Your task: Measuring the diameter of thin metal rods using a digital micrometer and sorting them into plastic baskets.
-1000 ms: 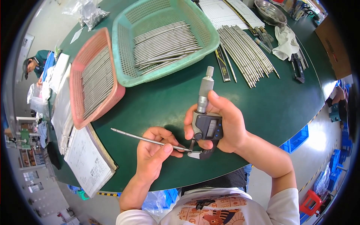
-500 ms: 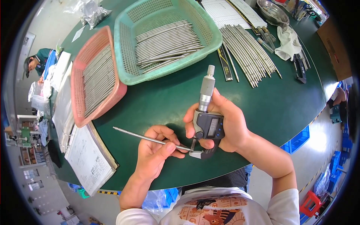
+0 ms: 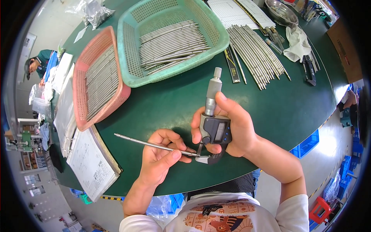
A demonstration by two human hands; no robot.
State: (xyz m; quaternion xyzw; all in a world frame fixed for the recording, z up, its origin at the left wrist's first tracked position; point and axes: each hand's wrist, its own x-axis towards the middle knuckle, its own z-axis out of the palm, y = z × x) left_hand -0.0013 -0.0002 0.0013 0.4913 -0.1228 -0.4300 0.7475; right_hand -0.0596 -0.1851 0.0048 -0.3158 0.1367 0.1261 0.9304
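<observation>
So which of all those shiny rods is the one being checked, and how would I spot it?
Start at the big green table and come to its near edge, below the green basket and the pink basket full of rods. There the left hand pinches one thin metal rod, its tip in the digital micrometer held by the right hand. It is the only rod lifted off the table.
</observation>
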